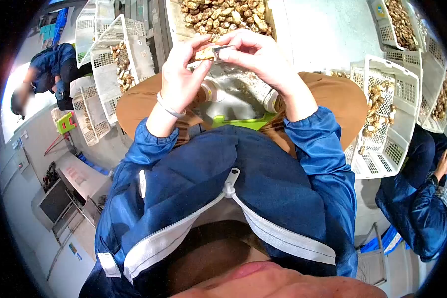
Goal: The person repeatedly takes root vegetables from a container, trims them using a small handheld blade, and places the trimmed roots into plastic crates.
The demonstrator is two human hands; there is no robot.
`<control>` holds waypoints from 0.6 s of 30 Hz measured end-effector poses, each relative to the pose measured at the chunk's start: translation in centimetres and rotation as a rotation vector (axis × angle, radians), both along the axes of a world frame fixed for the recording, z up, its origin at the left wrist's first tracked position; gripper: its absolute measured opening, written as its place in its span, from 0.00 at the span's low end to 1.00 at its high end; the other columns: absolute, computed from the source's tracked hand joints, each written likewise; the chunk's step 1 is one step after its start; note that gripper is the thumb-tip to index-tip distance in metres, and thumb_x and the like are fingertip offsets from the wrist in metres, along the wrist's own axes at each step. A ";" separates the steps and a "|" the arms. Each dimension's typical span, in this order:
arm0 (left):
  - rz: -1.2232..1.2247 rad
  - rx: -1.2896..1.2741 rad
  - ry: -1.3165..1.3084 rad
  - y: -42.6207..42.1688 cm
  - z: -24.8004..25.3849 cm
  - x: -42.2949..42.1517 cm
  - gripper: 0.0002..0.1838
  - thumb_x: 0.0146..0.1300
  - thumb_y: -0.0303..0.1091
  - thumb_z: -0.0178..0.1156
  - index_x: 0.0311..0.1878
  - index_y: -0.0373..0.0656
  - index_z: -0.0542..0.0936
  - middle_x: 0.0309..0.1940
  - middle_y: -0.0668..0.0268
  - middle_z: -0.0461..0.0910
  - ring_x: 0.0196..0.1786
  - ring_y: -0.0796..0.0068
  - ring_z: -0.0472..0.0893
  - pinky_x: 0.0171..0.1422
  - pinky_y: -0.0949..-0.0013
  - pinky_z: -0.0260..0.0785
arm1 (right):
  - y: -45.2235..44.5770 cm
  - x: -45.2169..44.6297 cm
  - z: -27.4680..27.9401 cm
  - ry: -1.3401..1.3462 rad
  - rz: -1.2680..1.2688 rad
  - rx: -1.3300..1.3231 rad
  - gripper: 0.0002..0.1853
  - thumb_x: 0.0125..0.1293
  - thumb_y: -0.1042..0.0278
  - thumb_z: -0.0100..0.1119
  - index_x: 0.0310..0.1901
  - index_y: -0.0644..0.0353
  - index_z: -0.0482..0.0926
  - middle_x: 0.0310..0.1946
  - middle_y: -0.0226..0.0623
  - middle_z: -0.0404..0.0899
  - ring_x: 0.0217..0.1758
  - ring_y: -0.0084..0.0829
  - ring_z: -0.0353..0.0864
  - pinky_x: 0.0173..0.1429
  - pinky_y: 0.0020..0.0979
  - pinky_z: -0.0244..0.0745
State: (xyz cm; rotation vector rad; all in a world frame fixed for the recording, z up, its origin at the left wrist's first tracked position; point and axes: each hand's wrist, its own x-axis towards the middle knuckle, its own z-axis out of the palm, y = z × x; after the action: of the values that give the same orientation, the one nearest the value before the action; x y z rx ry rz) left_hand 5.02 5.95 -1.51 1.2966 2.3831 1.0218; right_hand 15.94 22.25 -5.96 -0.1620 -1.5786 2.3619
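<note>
My left hand is closed round a small cream-and-brown piece that looks like a mushroom, pinching it between thumb and fingers. Beside it, my right hand grips a small knife, whose short dark blade lies against the right end of the piece. The knife's handle is hidden inside the fingers. Just beyond both hands, a white crate holds a heap of similar brown-and-cream pieces.
White slatted crates with more pieces stand at the left and right. A green-edged item lies between my knees. Co-workers in blue sit at far left and lower right. Pale floor shows beyond my right hand.
</note>
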 end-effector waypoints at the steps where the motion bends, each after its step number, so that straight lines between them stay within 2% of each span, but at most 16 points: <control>1: -0.039 -0.009 0.058 0.0 0.2 -0.1 0.25 0.57 0.21 0.64 0.60 0.40 0.78 0.49 0.57 0.80 0.50 0.66 0.82 0.58 0.69 0.75 | -0.1 -0.1 -0.7 0.002 0.003 0.004 0.07 0.63 0.69 0.67 0.39 0.62 0.85 0.33 0.29 0.84 0.37 0.18 0.80 0.45 0.23 0.76; 3: -0.120 -0.031 0.169 -0.3 0.4 0.0 0.25 0.56 0.21 0.64 0.60 0.40 0.78 0.49 0.56 0.80 0.51 0.63 0.82 0.60 0.67 0.74 | -0.5 -0.1 -1.1 0.000 0.007 0.008 0.05 0.63 0.70 0.67 0.37 0.62 0.84 0.32 0.27 0.83 0.36 0.18 0.80 0.45 0.22 0.76; 4: -0.081 0.006 0.019 -0.8 0.0 0.1 0.25 0.57 0.22 0.64 0.61 0.40 0.77 0.49 0.58 0.80 0.54 0.66 0.80 0.61 0.66 0.73 | -0.1 0.4 -0.2 -0.198 0.049 -0.046 0.05 0.63 0.70 0.66 0.33 0.62 0.83 0.31 0.29 0.84 0.36 0.20 0.81 0.43 0.22 0.75; 7: 0.026 0.047 -0.195 -2.7 -0.3 -0.8 0.24 0.59 0.23 0.64 0.61 0.41 0.77 0.49 0.60 0.80 0.55 0.69 0.79 0.61 0.66 0.72 | 0.6 0.6 -0.7 -0.319 0.066 -0.141 0.07 0.65 0.66 0.68 0.36 0.59 0.83 0.35 0.30 0.85 0.40 0.19 0.81 0.48 0.24 0.76; 8: 0.029 -0.033 -0.101 -3.8 -0.1 -1.8 0.24 0.59 0.24 0.64 0.61 0.42 0.77 0.51 0.61 0.80 0.54 0.70 0.80 0.60 0.67 0.72 | 1.0 0.6 -0.4 -0.386 0.071 0.217 0.10 0.66 0.61 0.64 0.35 0.59 0.82 0.30 0.33 0.84 0.35 0.25 0.82 0.45 0.28 0.76; 9: 0.080 -0.156 0.023 -4.6 1.4 -2.7 0.22 0.60 0.25 0.64 0.60 0.42 0.78 0.50 0.61 0.80 0.52 0.70 0.81 0.57 0.69 0.73 | 1.2 0.7 -0.6 -0.386 0.062 0.437 0.11 0.65 0.60 0.63 0.34 0.59 0.82 0.28 0.36 0.83 0.33 0.29 0.82 0.43 0.31 0.76; 10: 0.128 -0.225 0.187 -6.5 0.6 -4.9 0.19 0.61 0.26 0.64 0.57 0.42 0.80 0.46 0.62 0.81 0.47 0.72 0.81 0.53 0.71 0.74 | 1.1 0.9 -1.0 -0.385 0.051 0.655 0.12 0.64 0.58 0.62 0.33 0.59 0.81 0.26 0.38 0.82 0.32 0.33 0.82 0.42 0.33 0.76; 11: 0.290 -0.229 0.120 -7.7 1.3 -6.3 0.17 0.61 0.26 0.63 0.55 0.42 0.81 0.42 0.62 0.82 0.44 0.74 0.81 0.50 0.72 0.74 | 0.7 1.1 -1.6 -0.381 0.041 0.869 0.13 0.63 0.57 0.61 0.32 0.60 0.81 0.24 0.40 0.81 0.30 0.37 0.82 0.40 0.36 0.76; 12: 0.379 -0.217 0.104 -11.2 -0.4 -10.2 0.17 0.61 0.25 0.62 0.54 0.42 0.82 0.39 0.63 0.82 0.43 0.76 0.81 0.49 0.76 0.73 | 0.5 0.9 -3.2 -0.320 0.060 0.949 0.12 0.60 0.59 0.58 0.30 0.61 0.79 0.23 0.47 0.78 0.30 0.48 0.80 0.38 0.43 0.74; 13: 0.429 -0.419 0.182 -13.7 -0.3 -13.2 0.19 0.61 0.33 0.65 0.56 0.44 0.81 0.38 0.61 0.84 0.45 0.70 0.83 0.52 0.69 0.74 | 0.3 1.1 -3.6 -0.341 0.141 0.959 0.12 0.60 0.60 0.58 0.30 0.61 0.79 0.24 0.47 0.78 0.31 0.48 0.80 0.38 0.44 0.74; 15: 0.437 -0.832 0.466 -16.7 -1.1 -17.2 0.27 0.59 0.41 0.68 0.60 0.41 0.78 0.46 0.55 0.83 0.51 0.59 0.82 0.58 0.60 0.73 | -0.1 1.2 -3.9 -0.384 0.294 0.981 0.11 0.59 0.61 0.57 0.30 0.62 0.78 0.24 0.49 0.78 0.32 0.50 0.80 0.38 0.45 0.73; 17: 0.254 -0.687 0.826 -17.1 -4.1 -19.3 0.35 0.57 0.49 0.68 0.63 0.39 0.74 0.55 0.51 0.80 0.58 0.52 0.78 0.65 0.53 0.67 | -0.4 1.1 -3.4 -0.414 0.311 1.020 0.12 0.60 0.61 0.55 0.30 0.61 0.77 0.25 0.50 0.78 0.32 0.50 0.80 0.38 0.46 0.73; 18: 0.198 -0.678 0.699 -14.1 -4.6 -18.7 0.34 0.58 0.47 0.66 0.63 0.36 0.73 0.60 0.51 0.76 0.61 0.54 0.76 0.68 0.55 0.65 | -0.4 1.2 -3.4 -0.420 0.316 1.019 0.12 0.60 0.60 0.55 0.30 0.61 0.77 0.25 0.49 0.78 0.32 0.49 0.80 0.38 0.45 0.73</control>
State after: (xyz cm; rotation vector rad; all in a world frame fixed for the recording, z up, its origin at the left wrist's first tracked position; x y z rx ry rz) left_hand -13.70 -8.16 -6.12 1.2727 2.9780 -0.3103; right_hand 17.10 21.82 -9.32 -0.1891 -2.9643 1.4453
